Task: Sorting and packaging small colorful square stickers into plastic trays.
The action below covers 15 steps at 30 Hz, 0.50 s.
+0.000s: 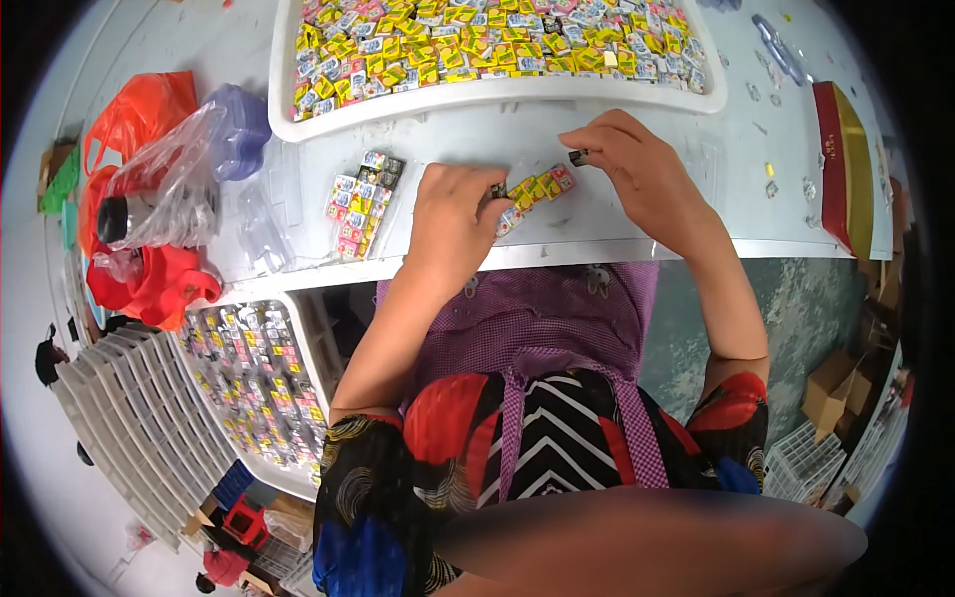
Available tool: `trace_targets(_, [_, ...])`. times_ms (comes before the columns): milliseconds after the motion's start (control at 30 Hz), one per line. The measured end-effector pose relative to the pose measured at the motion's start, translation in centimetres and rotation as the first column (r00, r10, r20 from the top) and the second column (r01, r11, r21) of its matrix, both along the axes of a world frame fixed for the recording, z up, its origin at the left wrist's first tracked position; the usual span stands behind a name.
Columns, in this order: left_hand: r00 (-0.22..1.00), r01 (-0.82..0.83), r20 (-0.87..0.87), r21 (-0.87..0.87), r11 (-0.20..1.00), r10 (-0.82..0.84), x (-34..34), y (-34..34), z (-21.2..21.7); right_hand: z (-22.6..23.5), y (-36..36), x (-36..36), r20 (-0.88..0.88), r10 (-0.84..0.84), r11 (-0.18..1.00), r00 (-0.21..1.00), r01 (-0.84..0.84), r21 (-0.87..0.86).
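Hands (446, 214) flank the block row (538, 189) — slanting away rightward.

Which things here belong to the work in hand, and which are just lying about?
In the work:
left hand, at a row of small blocks
right hand, holding a dark block
arranged blocks beside the left hand
white tray of loose blocks

Apparently just lying about:
red plastic bag
clear plastic bag
red-and-gold packet
cardboard box

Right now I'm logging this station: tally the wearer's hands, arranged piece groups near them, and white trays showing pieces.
Hands: 2 (left hand, right hand)
Piece groups: 2 (left group, middle row)
White trays: 2 (upper tray, lower tray)
Total: 6
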<state>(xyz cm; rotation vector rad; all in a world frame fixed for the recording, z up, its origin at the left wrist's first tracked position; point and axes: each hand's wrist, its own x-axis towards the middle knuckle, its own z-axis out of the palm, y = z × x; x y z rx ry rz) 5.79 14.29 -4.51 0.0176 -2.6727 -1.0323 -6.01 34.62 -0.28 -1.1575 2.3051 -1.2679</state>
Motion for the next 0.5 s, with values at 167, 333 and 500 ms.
trace_targets(167, [0.997,-0.076,0.037,0.085,0.993,0.074,0.4,-0.2,-0.4,-0.1,0.1,0.4,-0.018,-0.062,0.995,0.998,0.06,-0.086])
trace_targets(333, [0.994,-0.102,0.036,0.055,0.993,0.1,0.7,-0.6,-0.3,-1.0,-1.3,0.4,0.005,-0.003,0.995,1.0,0.004,-0.1])
trace_targets(500, [0.994,-0.1,-0.034,-0.004,0.995,0.099,1.0,-0.8,-0.8,-1.3,-3.0,-0.2,-0.118,0.104,0.989,0.988,-0.116,-0.096])
